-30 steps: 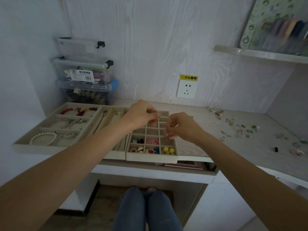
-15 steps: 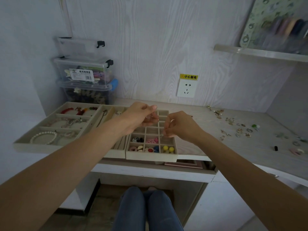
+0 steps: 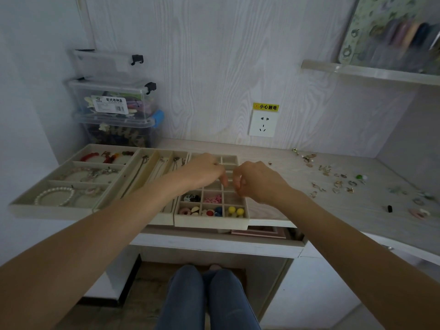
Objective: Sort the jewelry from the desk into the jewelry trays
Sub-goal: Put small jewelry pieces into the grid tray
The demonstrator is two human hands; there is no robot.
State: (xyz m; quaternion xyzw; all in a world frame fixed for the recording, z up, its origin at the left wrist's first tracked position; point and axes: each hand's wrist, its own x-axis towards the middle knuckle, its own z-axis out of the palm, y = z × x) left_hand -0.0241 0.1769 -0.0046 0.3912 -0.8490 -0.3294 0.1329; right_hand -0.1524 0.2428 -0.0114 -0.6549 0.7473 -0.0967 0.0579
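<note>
Beige grid tray [image 3: 210, 221] sits at the surface's front edge; both hands hover over its middle cells. Left hand [image 3: 206, 171] and right hand [image 3: 258, 181] have curled fingers, apparently pinching something tiny, can't tell what. Drop it low into one cell. Loose jewelry [image 3: 338, 182] waits well right. Compared with half a second ago, hands sit lower, closer together.

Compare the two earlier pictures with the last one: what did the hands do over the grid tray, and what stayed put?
Both hands came down toward the grid tray. The left hand tipped its fingers down into the cells; the right hand sank beside it, fingers curled. Whether either let go of something is too small to tell. The trays and the loose jewelry on the desk stayed put.
</note>
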